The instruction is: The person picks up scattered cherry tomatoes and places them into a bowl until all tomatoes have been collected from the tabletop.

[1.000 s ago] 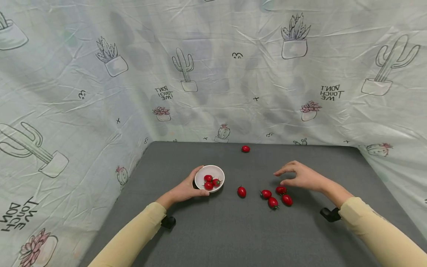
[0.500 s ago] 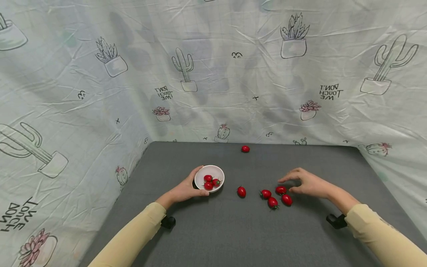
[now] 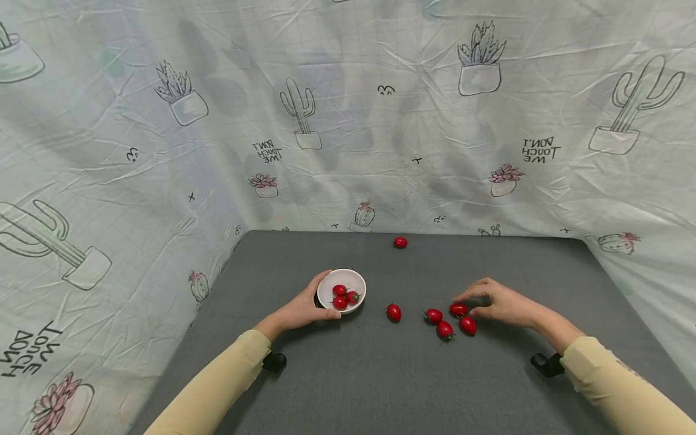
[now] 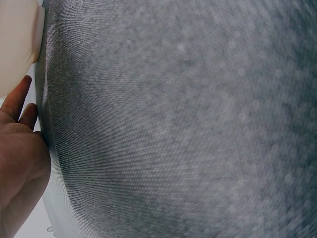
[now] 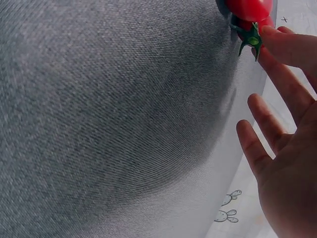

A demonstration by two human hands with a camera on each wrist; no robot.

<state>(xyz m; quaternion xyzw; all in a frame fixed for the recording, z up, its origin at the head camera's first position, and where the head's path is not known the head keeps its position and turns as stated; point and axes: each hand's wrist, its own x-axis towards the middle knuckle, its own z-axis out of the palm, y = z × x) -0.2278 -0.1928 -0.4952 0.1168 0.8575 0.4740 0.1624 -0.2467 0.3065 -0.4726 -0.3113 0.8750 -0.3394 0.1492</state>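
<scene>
My left hand [image 3: 301,309] grips a small white bowl [image 3: 356,279] from its left side, thumb along the near rim and fingers around the far side. Inside the bowl lie several red cherry tomatoes [image 3: 339,302] with green stalks. In the left wrist view the bowl's pale outer wall [image 4: 17,44] shows beside my fingers. On the right, my right hand [image 3: 502,302] pinches a cherry tomato [image 3: 458,310] between thumb and index finger, low over the table. The right wrist view shows this tomato's green calyx [image 5: 252,39] by the thumb tip, the other fingers spread. Another tomato [image 5: 250,7] partly covers it.
Close to the right hand lie more cherry tomatoes [image 3: 444,330]. A single tomato [image 3: 394,312] sits right of the bowl, and another one [image 3: 400,242] near the back edge of the grey table [image 3: 370,380]. A cactus-print cloth [image 3: 348,121] hangs behind and along the sides.
My right hand has moved right and toward me, then lowered, its thumb and index finger coming in around a cherry tomato. The left hand and bowl have stayed still.
</scene>
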